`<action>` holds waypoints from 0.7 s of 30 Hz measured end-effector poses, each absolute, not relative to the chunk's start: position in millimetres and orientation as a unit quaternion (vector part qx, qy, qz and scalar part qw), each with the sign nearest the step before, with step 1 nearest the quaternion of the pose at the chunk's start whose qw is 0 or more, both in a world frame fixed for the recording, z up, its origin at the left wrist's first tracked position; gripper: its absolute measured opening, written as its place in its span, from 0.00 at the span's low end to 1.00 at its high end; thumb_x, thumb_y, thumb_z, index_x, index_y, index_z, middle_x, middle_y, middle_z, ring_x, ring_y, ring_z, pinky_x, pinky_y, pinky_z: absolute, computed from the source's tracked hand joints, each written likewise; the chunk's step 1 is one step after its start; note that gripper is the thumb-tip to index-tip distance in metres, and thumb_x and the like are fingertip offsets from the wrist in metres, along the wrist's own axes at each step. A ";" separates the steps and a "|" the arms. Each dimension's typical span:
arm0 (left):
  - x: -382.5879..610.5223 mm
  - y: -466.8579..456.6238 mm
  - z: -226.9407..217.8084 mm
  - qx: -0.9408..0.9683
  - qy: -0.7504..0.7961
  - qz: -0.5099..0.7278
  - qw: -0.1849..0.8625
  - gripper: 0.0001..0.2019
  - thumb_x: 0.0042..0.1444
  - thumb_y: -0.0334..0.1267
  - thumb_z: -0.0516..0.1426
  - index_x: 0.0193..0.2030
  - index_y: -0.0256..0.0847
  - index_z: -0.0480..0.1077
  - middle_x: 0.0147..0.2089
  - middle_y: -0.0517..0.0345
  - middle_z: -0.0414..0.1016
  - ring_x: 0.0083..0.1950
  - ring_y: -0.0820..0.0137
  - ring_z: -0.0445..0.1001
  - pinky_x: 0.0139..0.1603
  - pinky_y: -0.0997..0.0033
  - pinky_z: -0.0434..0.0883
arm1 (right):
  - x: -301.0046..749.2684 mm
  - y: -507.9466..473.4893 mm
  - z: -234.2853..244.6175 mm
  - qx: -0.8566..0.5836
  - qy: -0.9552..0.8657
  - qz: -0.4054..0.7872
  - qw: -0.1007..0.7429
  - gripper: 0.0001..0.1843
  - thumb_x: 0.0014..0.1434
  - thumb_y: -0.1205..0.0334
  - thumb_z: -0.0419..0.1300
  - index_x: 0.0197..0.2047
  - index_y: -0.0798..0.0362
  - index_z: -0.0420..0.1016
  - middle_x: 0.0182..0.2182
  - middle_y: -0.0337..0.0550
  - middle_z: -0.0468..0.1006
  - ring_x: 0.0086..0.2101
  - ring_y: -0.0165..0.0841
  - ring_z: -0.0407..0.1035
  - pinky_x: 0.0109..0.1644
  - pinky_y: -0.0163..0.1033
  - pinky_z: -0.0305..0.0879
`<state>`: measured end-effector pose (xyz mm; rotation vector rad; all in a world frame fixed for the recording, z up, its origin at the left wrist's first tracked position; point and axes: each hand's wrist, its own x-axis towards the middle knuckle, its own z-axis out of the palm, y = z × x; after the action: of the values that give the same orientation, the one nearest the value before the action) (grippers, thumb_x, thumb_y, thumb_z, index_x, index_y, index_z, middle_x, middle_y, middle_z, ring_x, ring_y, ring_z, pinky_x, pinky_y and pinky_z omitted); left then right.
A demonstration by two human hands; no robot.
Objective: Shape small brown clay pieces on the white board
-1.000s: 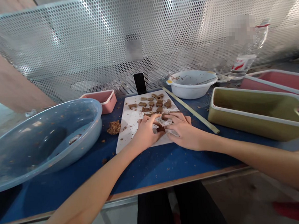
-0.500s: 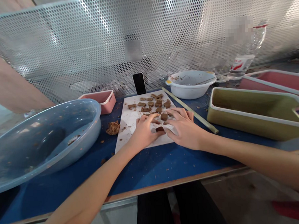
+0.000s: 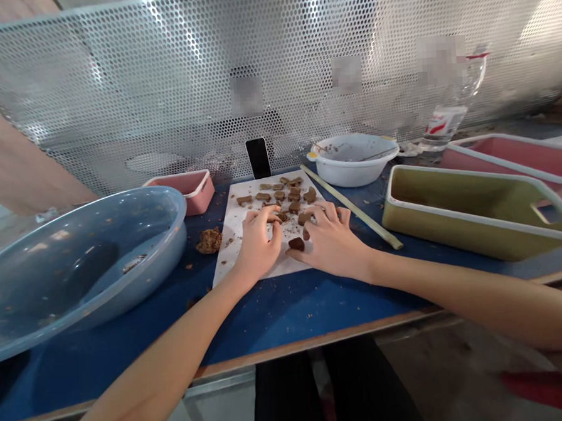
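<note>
Now the left hand (image 3: pixel 257 243) had come off the dark piece (image 3: pixel 296 243), fingers loosely open, leaving it to the right hand (image 3: pixel 334 242), thumb against it over the sheet (image 3: pixel 227 257); whether gripped, I couldn't tell.

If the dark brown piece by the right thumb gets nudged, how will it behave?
The dark brown piece looks squat and blocky, so it probably slides rather than rolls. Crumbs scattered on the white board hint that it may be crumbly.

Dim, uneven light; glare streaks on perforated metal screen (image 3: pixel 171 97); shadow under blue basin (image 3: pixel 135 221); edges stretched, soft.
</note>
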<state>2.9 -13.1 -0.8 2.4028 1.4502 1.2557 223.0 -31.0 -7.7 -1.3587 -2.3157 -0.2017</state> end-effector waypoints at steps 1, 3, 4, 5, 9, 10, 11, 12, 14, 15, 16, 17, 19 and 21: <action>3.6 -13.5 -0.9 0.781 0.472 0.408 0.035 0.17 0.74 0.32 0.56 0.65 0.45 0.73 0.49 0.51 0.88 0.62 0.51 0.80 0.68 0.43 0.77 | 221.5 -30.2 -8.7 -0.491 -0.839 -0.079 0.221 0.30 0.71 0.30 0.65 0.43 0.51 0.83 0.67 0.66 0.76 0.70 0.66 0.58 0.68 0.72 0.60; 4.9 -14.2 -0.7 0.779 0.475 0.407 0.038 0.17 0.73 0.31 0.56 0.66 0.45 0.73 0.49 0.51 0.88 0.62 0.51 0.80 0.68 0.43 0.76 | 219.8 -28.9 -9.3 -0.492 -0.840 -0.086 0.214 0.30 0.72 0.30 0.63 0.45 0.51 0.83 0.65 0.68 0.76 0.69 0.66 0.59 0.67 0.72 0.61; 5.5 -14.6 -0.4 0.779 0.476 0.406 0.040 0.17 0.73 0.31 0.56 0.66 0.45 0.73 0.49 0.50 0.87 0.62 0.51 0.80 0.69 0.43 0.76 | 219.3 -28.7 -9.0 -0.489 -0.842 -0.086 0.209 0.30 0.73 0.30 0.62 0.46 0.51 0.83 0.65 0.69 0.76 0.69 0.67 0.59 0.66 0.73 0.61; 6.1 -15.1 -0.1 0.780 0.477 0.403 0.041 0.17 0.73 0.31 0.56 0.66 0.45 0.73 0.50 0.50 0.87 0.62 0.51 0.79 0.69 0.43 0.76 | 219.0 -28.9 -8.5 -0.486 -0.845 -0.085 0.204 0.30 0.73 0.31 0.62 0.46 0.52 0.83 0.65 0.69 0.76 0.69 0.67 0.59 0.66 0.73 0.61; 8.5 -17.5 1.2 0.783 0.482 0.391 0.043 0.18 0.73 0.32 0.55 0.66 0.44 0.74 0.51 0.49 0.87 0.63 0.50 0.78 0.69 0.42 0.75 | 217.5 -31.9 -7.7 -0.477 -0.852 -0.071 0.203 0.24 0.73 0.38 0.62 0.48 0.52 0.82 0.64 0.68 0.75 0.67 0.66 0.61 0.66 0.73 0.62; 9.0 -18.2 1.3 0.783 0.481 0.391 0.041 0.18 0.73 0.32 0.55 0.66 0.44 0.74 0.51 0.49 0.86 0.63 0.50 0.78 0.69 0.43 0.75 | 217.1 -32.7 -8.2 -0.477 -0.851 -0.069 0.209 0.22 0.73 0.40 0.62 0.47 0.51 0.82 0.64 0.68 0.75 0.67 0.66 0.60 0.66 0.73 0.62; 9.5 -18.8 1.5 0.784 0.479 0.393 0.038 0.18 0.73 0.32 0.55 0.66 0.44 0.74 0.51 0.49 0.86 0.63 0.50 0.78 0.69 0.43 0.75 | 216.9 -33.2 -8.8 -0.475 -0.850 -0.068 0.215 0.20 0.73 0.42 0.62 0.47 0.51 0.81 0.64 0.67 0.75 0.67 0.66 0.60 0.66 0.73 0.62; 9.8 -19.4 1.6 0.785 0.477 0.395 0.037 0.19 0.72 0.31 0.55 0.66 0.44 0.74 0.51 0.49 0.86 0.63 0.50 0.78 0.69 0.43 0.75 | 216.8 -33.3 -9.7 -0.473 -0.851 -0.067 0.219 0.19 0.73 0.43 0.63 0.46 0.51 0.81 0.63 0.67 0.75 0.67 0.65 0.60 0.66 0.72 0.63; 10.2 -20.3 2.3 0.785 0.475 0.396 0.038 0.18 0.72 0.31 0.55 0.66 0.44 0.74 0.51 0.48 0.86 0.62 0.51 0.78 0.68 0.43 0.75 | 217.4 -32.4 -11.0 -0.464 -0.853 -0.062 0.229 0.16 0.72 0.46 0.64 0.43 0.51 0.80 0.63 0.65 0.75 0.67 0.63 0.61 0.67 0.69 0.63; 10.2 -20.6 2.8 0.785 0.476 0.396 0.040 0.18 0.72 0.31 0.55 0.65 0.43 0.74 0.51 0.48 0.86 0.62 0.51 0.78 0.68 0.43 0.75 | 218.1 -31.4 -11.3 -0.458 -0.856 -0.056 0.232 0.15 0.72 0.46 0.64 0.43 0.50 0.80 0.63 0.63 0.75 0.68 0.61 0.61 0.67 0.68 0.62; 10.1 -21.0 3.5 0.784 0.477 0.394 0.044 0.18 0.72 0.32 0.55 0.65 0.43 0.75 0.51 0.47 0.86 0.62 0.51 0.78 0.68 0.43 0.75 | 219.1 -30.1 -11.2 -0.452 -0.859 -0.045 0.237 0.15 0.72 0.47 0.65 0.42 0.50 0.80 0.64 0.62 0.75 0.68 0.60 0.62 0.68 0.68 0.62; 9.9 -21.3 4.3 0.784 0.479 0.392 0.046 0.18 0.72 0.32 0.55 0.65 0.42 0.75 0.51 0.47 0.86 0.62 0.50 0.78 0.68 0.43 0.75 | 220.2 -28.6 -10.7 -0.445 -0.862 -0.033 0.240 0.14 0.72 0.47 0.65 0.42 0.50 0.80 0.64 0.60 0.75 0.69 0.59 0.62 0.68 0.67 0.62; 9.4 -22.0 6.1 0.786 0.479 0.387 0.049 0.17 0.72 0.32 0.55 0.64 0.42 0.76 0.51 0.47 0.86 0.61 0.50 0.79 0.68 0.43 0.75 | 222.7 -26.1 -8.8 -0.432 -0.870 -0.005 0.239 0.12 0.71 0.49 0.66 0.44 0.49 0.82 0.64 0.58 0.76 0.69 0.59 0.63 0.69 0.68 0.62; 8.6 -22.9 7.6 0.791 0.477 0.380 0.047 0.16 0.73 0.31 0.54 0.61 0.43 0.77 0.53 0.47 0.86 0.62 0.51 0.79 0.68 0.43 0.75 | 225.2 -25.4 -6.2 -0.420 -0.877 0.015 0.232 0.11 0.71 0.51 0.66 0.46 0.49 0.84 0.65 0.57 0.76 0.69 0.58 0.64 0.69 0.69 0.61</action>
<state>8.6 -22.9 7.6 2.4141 1.4563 1.1581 225.2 -25.4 -6.2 -1.1550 -2.4097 0.0415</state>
